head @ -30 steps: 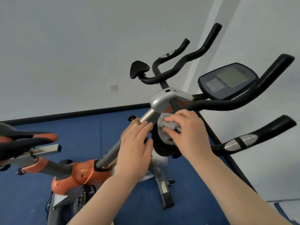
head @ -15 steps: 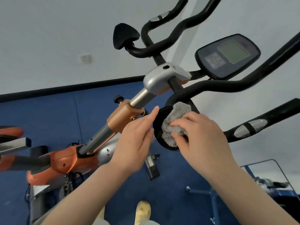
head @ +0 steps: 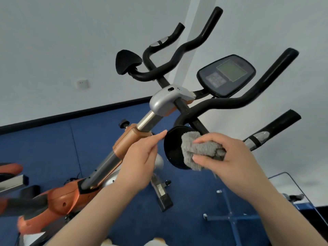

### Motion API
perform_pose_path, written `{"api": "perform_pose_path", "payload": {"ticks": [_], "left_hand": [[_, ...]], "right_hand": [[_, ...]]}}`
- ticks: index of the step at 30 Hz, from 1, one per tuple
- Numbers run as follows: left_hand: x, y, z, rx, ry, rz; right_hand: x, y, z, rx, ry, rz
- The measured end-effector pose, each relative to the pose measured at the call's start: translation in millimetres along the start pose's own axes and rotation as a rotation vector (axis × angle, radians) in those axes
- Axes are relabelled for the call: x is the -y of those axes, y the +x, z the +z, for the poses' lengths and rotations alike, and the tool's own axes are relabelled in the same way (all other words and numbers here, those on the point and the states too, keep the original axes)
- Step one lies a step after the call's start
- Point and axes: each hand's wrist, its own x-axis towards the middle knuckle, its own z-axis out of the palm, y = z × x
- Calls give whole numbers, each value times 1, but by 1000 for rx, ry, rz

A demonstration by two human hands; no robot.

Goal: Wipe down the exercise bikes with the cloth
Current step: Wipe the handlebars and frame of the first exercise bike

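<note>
At the far left we see the orange-and-black saddle end [head: 10,170] of a neighbouring machine, well apart from both hands. Next comes the orange-and-silver exercise bike [head: 60,197], whose chrome steering post [head: 148,121] rises to the right out of an orange plastic collar [head: 129,139].

Our left hand [head: 140,162] sits just below and beside that collar. Its fingers are fairly straight and extended toward the right, gripping nothing; the fingertips [head: 162,134] reach the left edge of the round black plastic disc [head: 174,150] mounted under the handlebar stem. We cannot tell whether they actually touch it.

Our right hand [head: 229,160] is curled around a bunched grey fleecy cloth [head: 198,150], thumb below and fingers above, pinching it firmly. The cloth lies against the right part of the black disc, directly left of the gripping hand.

Above the right hand we see the black foam handlebars [head: 221,103] and the dark oval console with a green screen [head: 227,75]. Below the right hand, a blue cross-shaped metal base [head: 230,217] stands on the blue floor [head: 53,148].
</note>
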Motion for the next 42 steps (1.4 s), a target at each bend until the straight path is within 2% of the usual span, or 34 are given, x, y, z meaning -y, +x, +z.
{"api": "perform_pose_path", "payload": {"ticks": [3, 8, 14, 21, 29, 35, 39, 42], "left_hand": [[-1, 4, 1, -52, -56, -44], [5, 2, 4, -14, -150, -126], [6, 1, 13, -18, -229, -123], [12, 5, 9, -26, -234, -106], [9, 1, 11, -13, -228, -120], [-1, 2, 15, -22, -313, -83], [-5, 1, 15, -35, -303, -84], [-5, -3, 16, -39, -303, -111]], "right_hand": [[8, 20, 21, -217, -3, -103], [0, 27, 69, -273, -319, -163], [-1, 17, 91, -302, -651, -206], [-9, 9, 97, -288, -794, -301], [-27, 8, 63, -142, -650, -480], [-42, 14, 19, 83, -530, -616], [-41, 16, -2, 193, -462, -554], [-41, 18, -35, 169, -356, -370]]}}
